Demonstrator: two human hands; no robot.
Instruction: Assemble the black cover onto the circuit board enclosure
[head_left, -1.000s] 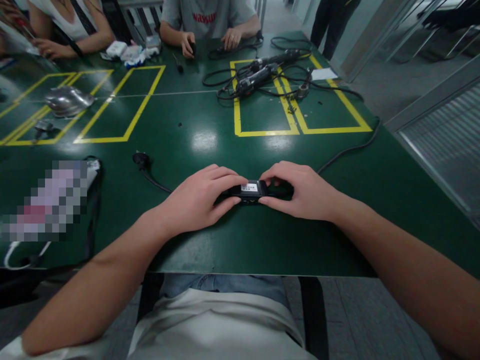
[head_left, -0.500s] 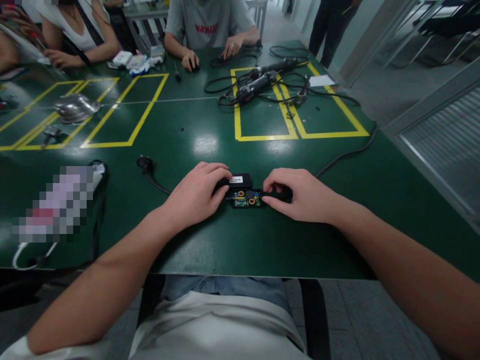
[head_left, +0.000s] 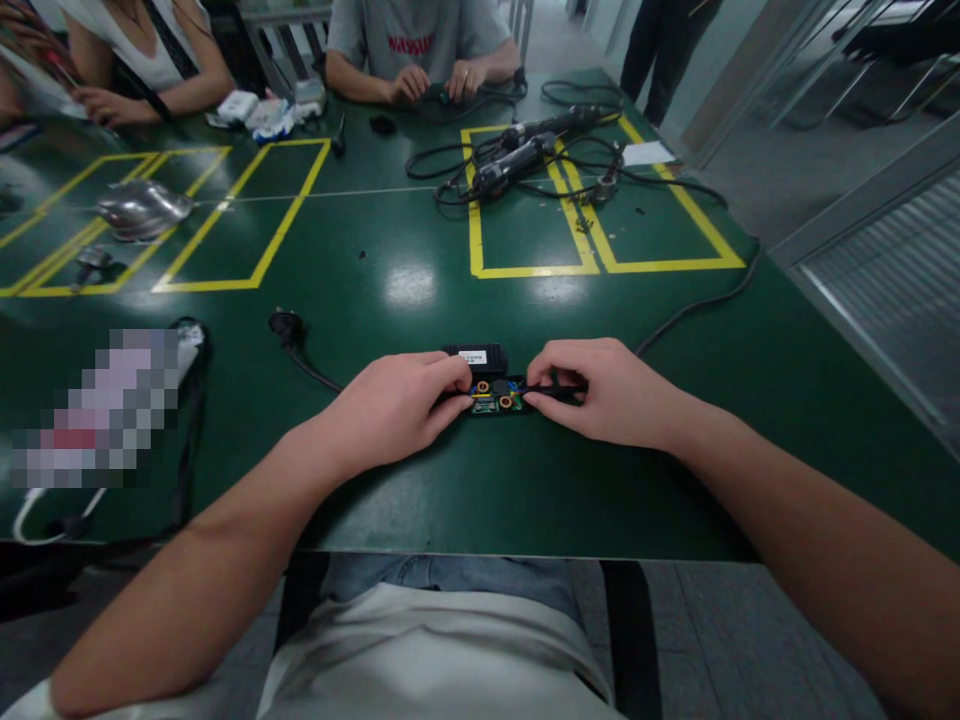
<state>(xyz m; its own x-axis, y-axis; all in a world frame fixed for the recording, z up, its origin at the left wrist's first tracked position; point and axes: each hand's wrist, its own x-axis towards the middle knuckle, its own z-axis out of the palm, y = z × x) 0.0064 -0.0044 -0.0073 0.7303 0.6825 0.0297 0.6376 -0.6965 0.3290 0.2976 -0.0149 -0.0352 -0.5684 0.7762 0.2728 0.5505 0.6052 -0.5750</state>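
Observation:
An open black case with a green circuit board [head_left: 495, 398] and copper-coloured coils lies on the green table. Just behind it is a black ribbed cover [head_left: 484, 358] with a white label. My left hand [head_left: 409, 400] pinches at the case's left end, where the cable enters; its fingertips hide most of what they hold. At the right end, my right hand [head_left: 600, 390] is closed on the black cable [head_left: 559, 390]. To the left, a black plug [head_left: 286, 325] lies on its cord.
Black tools [head_left: 517, 165] with tangled cables lie within yellow tape at the back. A metal bowl-like piece [head_left: 142, 210] sits at far left. One person [head_left: 412, 45] handles something across the table; others are at left. A power strip [head_left: 161, 400] is near left.
My left hand has shifted slightly right and down, uncovering more of the labelled cover. My right hand stays nearly still. Across the table, the person's hands have come together.

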